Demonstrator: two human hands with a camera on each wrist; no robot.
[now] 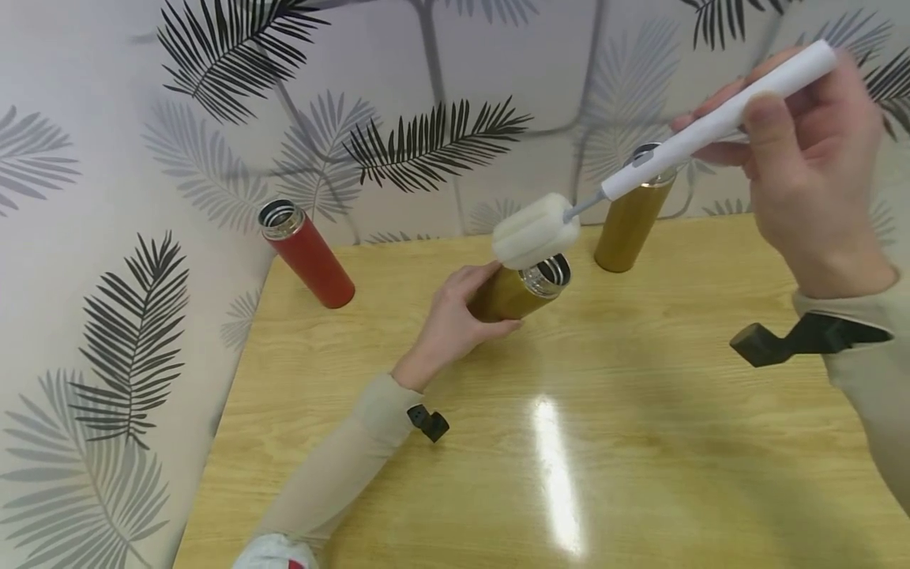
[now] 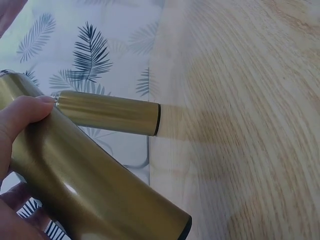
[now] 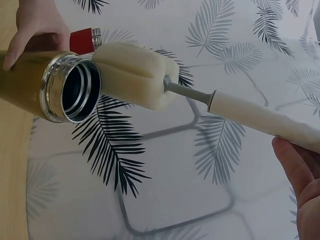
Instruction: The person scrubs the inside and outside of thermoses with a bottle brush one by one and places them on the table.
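My left hand (image 1: 458,320) grips a gold thermos bottle (image 1: 505,296) round its body, tilted so that its uncapped steel mouth leans to the right. In the left wrist view the thumb lies across the gold bottle (image 2: 95,170). Up at the right, my right hand (image 1: 817,158) holds a bottle brush by its white handle (image 1: 718,126). The brush's cream sponge head (image 1: 536,231) overlaps the held bottle's mouth in the head view. Seen from the right wrist, the sponge (image 3: 132,75) lies beside the open rim (image 3: 75,92), outside the bottle.
A second gold bottle (image 1: 631,221) stands uncapped at the table's back edge, behind the brush. The red bottle (image 1: 309,257), also uncapped, stands at the back left. Behind the wooden table (image 1: 640,442) rises a leaf-patterned wall covering (image 1: 398,71).
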